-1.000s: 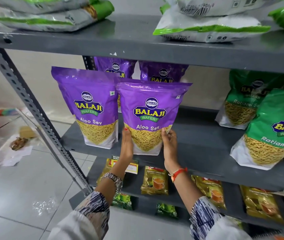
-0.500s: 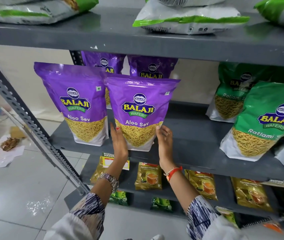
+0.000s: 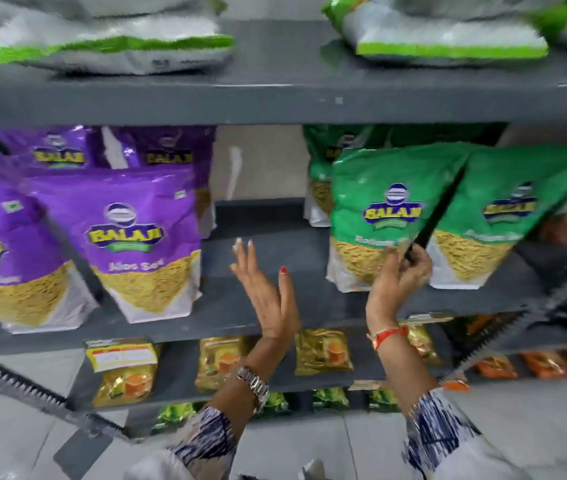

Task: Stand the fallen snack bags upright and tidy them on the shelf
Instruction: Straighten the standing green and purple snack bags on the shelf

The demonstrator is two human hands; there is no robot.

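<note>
Head view: front green Ratlami bag point(image 3: 384, 216) stands on the middle shelf point(image 3: 275, 306), tilted, its top leaning right onto a second green bag point(image 3: 507, 216). Right hand point(image 3: 398, 282) is at its lower right corner, fingers curled around the bag's edge, gripping it. Left hand point(image 3: 268, 292) hovers over bare shelf between the green group and the purple Aloo Sev bags point(image 3: 143, 244), fingers spread, holding nothing. Purple bags look upright already. Step in hand is probably squaring the green bag: best to bring the left hand to the opposite edge, rock the base flat, then slide it clear of its neighbour. A one-handed corner pull risks tipping it forward. Frame is blurry.
</note>
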